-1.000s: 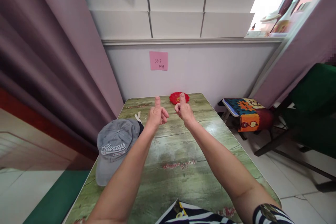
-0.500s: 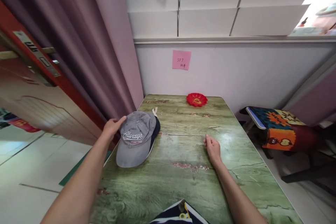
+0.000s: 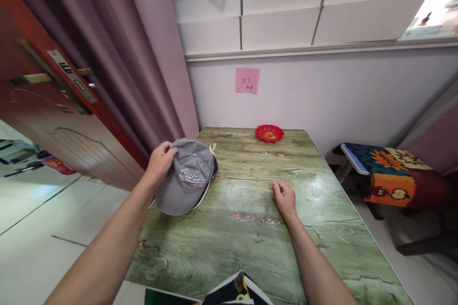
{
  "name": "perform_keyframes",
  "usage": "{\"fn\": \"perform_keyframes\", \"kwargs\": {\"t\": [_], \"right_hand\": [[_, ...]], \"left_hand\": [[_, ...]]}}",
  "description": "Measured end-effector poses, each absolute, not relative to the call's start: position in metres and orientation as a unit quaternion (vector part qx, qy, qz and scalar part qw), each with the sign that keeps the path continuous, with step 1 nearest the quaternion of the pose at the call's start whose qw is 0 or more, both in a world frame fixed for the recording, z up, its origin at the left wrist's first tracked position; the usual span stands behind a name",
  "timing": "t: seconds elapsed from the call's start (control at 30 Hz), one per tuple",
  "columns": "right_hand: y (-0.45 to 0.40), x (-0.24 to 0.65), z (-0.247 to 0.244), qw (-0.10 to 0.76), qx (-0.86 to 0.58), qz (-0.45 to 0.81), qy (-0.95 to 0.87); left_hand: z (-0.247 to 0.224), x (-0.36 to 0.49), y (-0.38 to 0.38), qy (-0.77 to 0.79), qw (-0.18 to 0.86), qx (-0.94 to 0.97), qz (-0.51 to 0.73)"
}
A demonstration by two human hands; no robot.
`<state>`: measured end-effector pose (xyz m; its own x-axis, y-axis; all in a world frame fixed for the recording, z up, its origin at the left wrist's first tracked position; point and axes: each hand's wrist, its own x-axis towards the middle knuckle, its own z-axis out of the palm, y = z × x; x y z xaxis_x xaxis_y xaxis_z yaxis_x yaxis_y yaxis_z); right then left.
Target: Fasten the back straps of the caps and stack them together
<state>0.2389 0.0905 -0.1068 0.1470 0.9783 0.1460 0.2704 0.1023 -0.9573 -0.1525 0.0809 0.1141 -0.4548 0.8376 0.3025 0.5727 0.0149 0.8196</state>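
A grey baseball cap (image 3: pixel 188 181) with white "Always" lettering is at the left side of the table, its brim pointing toward me. My left hand (image 3: pixel 162 159) pinches the cap's upper left edge between thumb and fingers. Behind it, on the right, shows part of a dark cap (image 3: pixel 213 170) with a white-edged brim and a pale strap; most of it is hidden by the grey one. My right hand (image 3: pixel 285 198) rests on the table with its fingers curled, and nothing shows in them.
The wood-patterned green table (image 3: pixel 246 257) meets the wall, where a pink note (image 3: pixel 247 80) is stuck. A red scalloped dish (image 3: pixel 269 134) sits at the far edge. On the right is a stool with a colourful cover (image 3: pixel 391 176); a door (image 3: pixel 71 119) and curtain (image 3: pixel 157 57) stand left.
My left hand has gripped the grey cap and lifted its near left side slightly, turning it. My right hand has shifted a little left. The view has moved slightly.
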Motion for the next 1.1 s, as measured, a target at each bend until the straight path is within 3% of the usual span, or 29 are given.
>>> {"fn": "perform_keyframes", "kwargs": {"t": [0.1,0.23,0.33,0.53,0.73,0.93,1.1], "right_hand": [[0.086,0.232,-0.094,0.497,-0.452,0.542,-0.504],[0.071,0.222,-0.076,0.403,-0.273,0.753,-0.442],[0.064,0.217,-0.077,0.41,-0.219,0.793,-0.394],[0.075,0.219,-0.087,0.506,-0.279,0.737,-0.35],[0.086,0.217,-0.081,0.622,-0.332,0.531,-0.47],[0.089,0.227,-0.098,0.483,-0.468,0.218,-0.707],[0.084,0.231,-0.099,0.528,-0.494,0.084,-0.686]], "left_hand": [[0.146,-0.101,0.074,0.578,0.3,0.541,0.533],[0.16,-0.036,0.08,0.497,0.435,0.547,0.515],[0.136,-0.006,0.09,0.486,0.504,0.53,0.479],[0.088,0.017,0.099,0.494,0.625,0.466,0.385],[0.099,0.026,0.09,0.473,0.508,0.591,0.411],[0.008,0.004,0.065,0.592,0.289,0.692,0.296],[-0.045,-0.011,0.035,0.633,0.159,0.636,0.412]]}}
